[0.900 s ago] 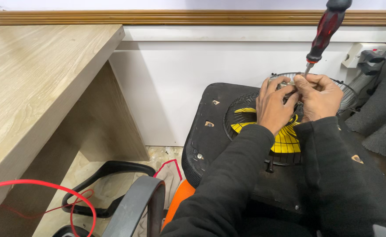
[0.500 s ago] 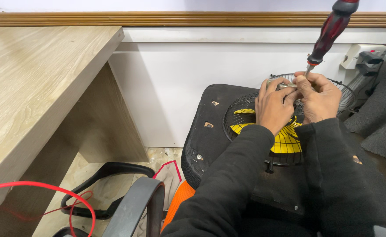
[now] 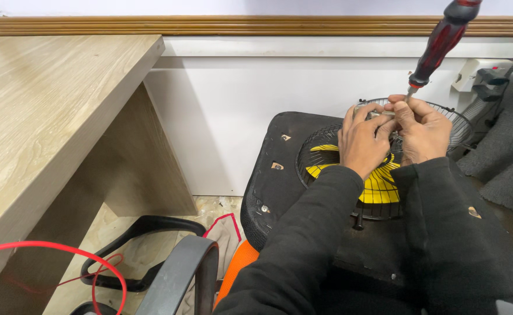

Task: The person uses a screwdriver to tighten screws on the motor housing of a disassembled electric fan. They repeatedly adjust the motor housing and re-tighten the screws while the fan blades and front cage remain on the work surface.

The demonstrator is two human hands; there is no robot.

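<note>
A small fan with a black wire grille [image 3: 320,153] and yellow blades [image 3: 379,188] lies on a black padded chair seat [image 3: 274,175]. My left hand [image 3: 361,140] and my right hand [image 3: 423,131] meet over the far rim of the grille, fingers pinched on a small grey part [image 3: 379,115] there. A screwdriver with a red and black handle [image 3: 440,44] stands up from my right hand, tilted to the right, its tip down between my fingers. Both sleeves are black.
A light wooden desk [image 3: 46,116] fills the left. A white wall panel [image 3: 227,105] with a wooden rail stands behind. Below are a black chair armrest [image 3: 175,280], a red cable [image 3: 64,256] and an orange object [image 3: 239,271]. Grey cloth [image 3: 501,163] lies at the right.
The screwdriver handle has shifted slightly up and to the right. Both hands stay together at the grille's rim.
</note>
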